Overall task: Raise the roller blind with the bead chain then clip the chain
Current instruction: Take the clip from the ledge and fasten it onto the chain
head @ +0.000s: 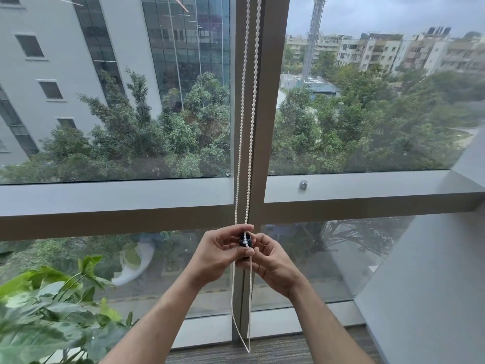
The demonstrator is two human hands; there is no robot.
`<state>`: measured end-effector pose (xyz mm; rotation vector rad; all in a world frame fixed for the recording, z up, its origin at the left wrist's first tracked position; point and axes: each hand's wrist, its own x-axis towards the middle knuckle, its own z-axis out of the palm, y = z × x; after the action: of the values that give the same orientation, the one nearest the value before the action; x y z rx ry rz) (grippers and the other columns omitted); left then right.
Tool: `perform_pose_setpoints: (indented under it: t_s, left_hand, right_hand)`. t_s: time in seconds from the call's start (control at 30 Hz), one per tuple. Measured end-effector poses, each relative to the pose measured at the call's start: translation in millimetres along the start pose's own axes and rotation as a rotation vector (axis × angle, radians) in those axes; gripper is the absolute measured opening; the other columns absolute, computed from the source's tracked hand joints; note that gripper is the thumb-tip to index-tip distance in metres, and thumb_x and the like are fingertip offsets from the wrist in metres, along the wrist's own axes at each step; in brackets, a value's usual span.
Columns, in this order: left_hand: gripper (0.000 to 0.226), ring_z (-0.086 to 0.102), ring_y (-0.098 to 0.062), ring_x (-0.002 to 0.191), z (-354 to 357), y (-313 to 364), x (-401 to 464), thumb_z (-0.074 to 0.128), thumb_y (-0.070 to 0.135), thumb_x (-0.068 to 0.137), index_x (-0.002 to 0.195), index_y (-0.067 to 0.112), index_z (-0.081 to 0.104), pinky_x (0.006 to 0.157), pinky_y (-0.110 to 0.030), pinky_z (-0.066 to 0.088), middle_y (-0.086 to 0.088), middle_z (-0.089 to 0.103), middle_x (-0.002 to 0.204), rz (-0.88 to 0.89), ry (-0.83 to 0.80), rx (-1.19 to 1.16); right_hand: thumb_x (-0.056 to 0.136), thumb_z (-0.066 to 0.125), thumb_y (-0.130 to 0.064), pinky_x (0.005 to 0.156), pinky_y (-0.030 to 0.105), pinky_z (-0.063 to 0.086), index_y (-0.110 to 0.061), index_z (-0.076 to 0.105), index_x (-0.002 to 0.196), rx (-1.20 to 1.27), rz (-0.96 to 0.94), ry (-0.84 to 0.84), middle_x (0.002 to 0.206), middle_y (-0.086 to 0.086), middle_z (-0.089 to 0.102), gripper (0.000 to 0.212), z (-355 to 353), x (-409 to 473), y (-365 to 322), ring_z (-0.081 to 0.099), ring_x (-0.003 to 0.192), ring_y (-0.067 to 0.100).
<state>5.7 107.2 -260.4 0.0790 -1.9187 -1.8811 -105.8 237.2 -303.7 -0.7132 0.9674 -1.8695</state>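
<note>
Where the two strands of the bead chain [246, 127] hang vertically along the window mullion [273, 101], both hands meet below the sill rail. Left hand [217, 254] and right hand [270, 261] pinch a small black clip [245, 241] on the chain, its loop dangling near the carpet [275, 348]. A leafy plant [52, 311] stands left.
</note>
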Motion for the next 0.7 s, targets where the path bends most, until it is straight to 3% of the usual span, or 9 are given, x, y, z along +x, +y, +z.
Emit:
perform_pose_setpoints:
  t_s: [0.1, 0.2, 0.33, 0.43, 0.6, 0.7]
  left_hand:
    - [0.044, 0.072, -0.019, 0.087, 0.2, -0.9, 0.9, 0.080, -0.003, 0.072, 0.107, 0.023, 0.076, 0.080, -0.030, 0.058, -0.009, 0.077, 0.095, -0.005, 0.035, -0.039]
    - [0.044, 0.072, -0.022, 0.089, -2.0, -0.7, 1.0, 0.082, 0.007, 0.069, 0.110, 0.018, 0.074, 0.082, -0.032, 0.058, -0.012, 0.077, 0.096, 0.019, 0.066, -0.015]
    - [0.046, 0.071, -0.026, 0.090, -4.5, -0.6, 0.9, 0.081, 0.006, 0.069, 0.114, 0.010, 0.071, 0.080, -0.036, 0.060, -0.015, 0.076, 0.098, 0.023, 0.092, -0.032]
    - [0.044, 0.070, -0.023, 0.089, -2.2, 0.1, 1.2, 0.080, 0.005, 0.069, 0.112, 0.012, 0.072, 0.080, -0.035, 0.060, -0.013, 0.076, 0.097, 0.013, 0.097, -0.031]
    - [0.046, 0.071, -0.022, 0.088, 1.5, 1.7, 6.3, 0.081, 0.007, 0.068, 0.113, 0.011, 0.071, 0.078, -0.032, 0.060, -0.011, 0.077, 0.096, -0.002, 0.100, -0.043]
    - [0.044, 0.071, -0.020, 0.087, 2.4, 1.0, 8.8, 0.081, 0.001, 0.070, 0.112, 0.011, 0.072, 0.077, -0.029, 0.059, -0.009, 0.077, 0.095, -0.003, 0.103, -0.029]
  right_hand:
    - [0.068, 0.089, -0.034, 0.083, 0.041, 0.061, -0.004, 0.061, 0.104, -0.006, 0.023, 0.031, 0.112, 0.022, 0.069, 0.054, -5.5, 0.7, -1.1, 0.073, 0.098, 0.031]
    - [0.072, 0.083, -0.036, 0.077, 0.037, 0.062, -0.006, 0.066, 0.099, -0.088, 0.035, 0.140, 0.096, 0.018, 0.070, 0.044, -12.7, 3.3, -7.2, 0.074, 0.084, 0.028]
    - [0.077, 0.079, -0.032, 0.056, 0.029, 0.059, -0.005, 0.063, 0.097, -0.314, 0.013, 0.488, 0.080, 0.015, 0.069, 0.037, -27.2, 14.2, -22.1, 0.071, 0.059, 0.021]
    - [0.089, 0.076, -0.020, 0.048, 0.030, 0.057, -0.007, 0.063, 0.097, -0.452, -0.048, 0.667, 0.078, 0.012, 0.068, 0.020, -42.6, 26.2, -34.6, 0.067, 0.051, 0.019]
    - [0.092, 0.070, -0.018, 0.050, 0.030, 0.059, -0.013, 0.064, 0.100, -0.749, -0.175, 0.920, 0.088, 0.011, 0.071, 0.011, -64.4, 57.4, -68.0, 0.069, 0.061, 0.019]
    - [0.092, 0.064, -0.016, 0.075, 0.040, 0.060, -0.008, 0.067, 0.109, -1.000, -0.239, 1.001, 0.096, 0.012, 0.071, 0.019, -78.8, 74.7, -88.0, 0.070, 0.085, 0.030]
